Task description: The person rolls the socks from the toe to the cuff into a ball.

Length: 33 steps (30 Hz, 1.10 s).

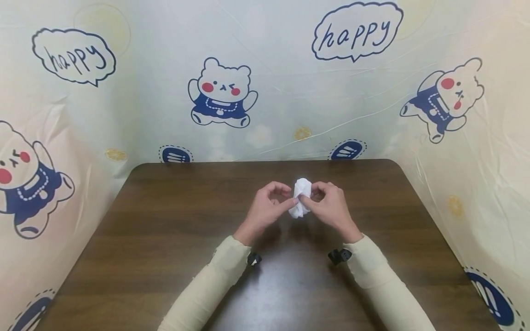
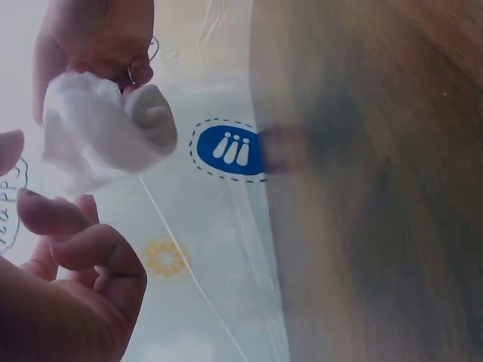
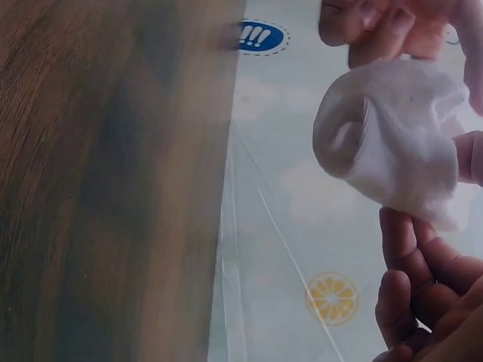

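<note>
A small roll of white cloth (image 1: 302, 188) is held up above the table between both hands; its exact kind is hard to tell. In the right wrist view the rolled cloth (image 3: 400, 136) shows a coiled end and soft folds. My right hand (image 1: 331, 204) pinches it from the right, thumb on the near side and fingers behind. On the other side is my left hand (image 1: 265, 207), its thumb tip at the cloth's edge. In the left wrist view the left hand's loosely bent fingers (image 2: 102, 249) stand a little apart from the cloth.
Below the hands lies a dark brown wooden table (image 1: 165, 230) with rounded far corners. A pale printed curtain (image 1: 281, 92) with cartoon bears encloses it at the back and sides. Black wrist devices (image 1: 340, 256) sit at the cream sleeves (image 1: 211, 280).
</note>
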### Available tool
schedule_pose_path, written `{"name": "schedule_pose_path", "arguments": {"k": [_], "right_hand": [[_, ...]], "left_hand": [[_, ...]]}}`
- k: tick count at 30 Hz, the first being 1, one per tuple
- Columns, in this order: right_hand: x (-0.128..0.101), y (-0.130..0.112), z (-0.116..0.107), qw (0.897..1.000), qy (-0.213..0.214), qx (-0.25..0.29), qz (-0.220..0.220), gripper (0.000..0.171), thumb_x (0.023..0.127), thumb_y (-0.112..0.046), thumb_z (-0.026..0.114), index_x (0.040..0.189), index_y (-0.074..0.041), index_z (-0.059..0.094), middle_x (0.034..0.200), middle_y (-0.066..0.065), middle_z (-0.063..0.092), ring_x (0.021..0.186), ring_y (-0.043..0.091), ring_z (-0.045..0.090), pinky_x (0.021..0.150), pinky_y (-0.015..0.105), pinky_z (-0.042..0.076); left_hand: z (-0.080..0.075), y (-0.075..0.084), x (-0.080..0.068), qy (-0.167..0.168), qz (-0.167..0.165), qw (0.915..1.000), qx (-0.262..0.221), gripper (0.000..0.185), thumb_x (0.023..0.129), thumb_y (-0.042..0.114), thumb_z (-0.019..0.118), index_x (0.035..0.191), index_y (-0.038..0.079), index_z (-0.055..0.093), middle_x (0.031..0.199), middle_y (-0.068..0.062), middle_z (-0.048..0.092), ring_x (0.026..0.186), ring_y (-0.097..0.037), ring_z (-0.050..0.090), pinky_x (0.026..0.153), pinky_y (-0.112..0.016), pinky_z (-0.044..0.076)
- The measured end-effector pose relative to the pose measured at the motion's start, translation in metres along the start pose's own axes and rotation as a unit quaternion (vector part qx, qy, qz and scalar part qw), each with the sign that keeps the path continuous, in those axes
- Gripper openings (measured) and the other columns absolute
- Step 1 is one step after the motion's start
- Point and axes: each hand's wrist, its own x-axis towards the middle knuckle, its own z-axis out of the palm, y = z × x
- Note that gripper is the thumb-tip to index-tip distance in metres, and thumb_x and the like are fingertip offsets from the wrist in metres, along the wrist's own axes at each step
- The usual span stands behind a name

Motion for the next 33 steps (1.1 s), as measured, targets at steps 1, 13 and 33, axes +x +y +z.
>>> {"name": "schedule_pose_path", "arguments": {"k": [1,13,33], "right_hand": [[0.000,-0.001,0.000,1.000,0.003,-0.004,0.000,0.035,0.085,-0.029,0.081,0.103,-0.001,0.072,0.090,0.013,0.066,0.084,0.031,0.057,0.068,0.039,0.049],[-0.001,-0.008,0.002,0.998,0.020,-0.054,-0.008,0.034,0.083,-0.031,0.082,0.098,-0.001,0.074,0.083,0.008,0.066,0.078,0.025,0.054,0.064,0.038,0.044],[-0.001,0.002,0.005,0.988,0.024,-0.150,-0.036,0.025,0.081,-0.029,0.079,0.088,-0.005,0.077,0.063,0.000,0.061,0.060,0.019,0.049,0.057,0.036,0.039]], "left_hand": [[0.001,0.000,0.000,0.003,0.009,0.9999,0.009,0.039,0.086,0.026,0.082,0.113,0.003,0.066,0.105,-0.005,0.067,0.073,-0.025,0.057,0.059,-0.030,0.046],[0.009,0.003,0.000,0.035,0.076,0.9911,0.103,0.012,0.093,0.019,0.075,0.102,0.011,0.072,0.090,0.002,0.069,0.059,-0.021,0.054,0.050,-0.030,0.046],[0.004,0.003,-0.002,-0.036,0.057,0.9941,0.084,0.006,0.099,0.011,0.065,0.105,0.010,0.067,0.099,-0.002,0.067,0.088,-0.020,0.064,0.081,-0.035,0.055]]}}
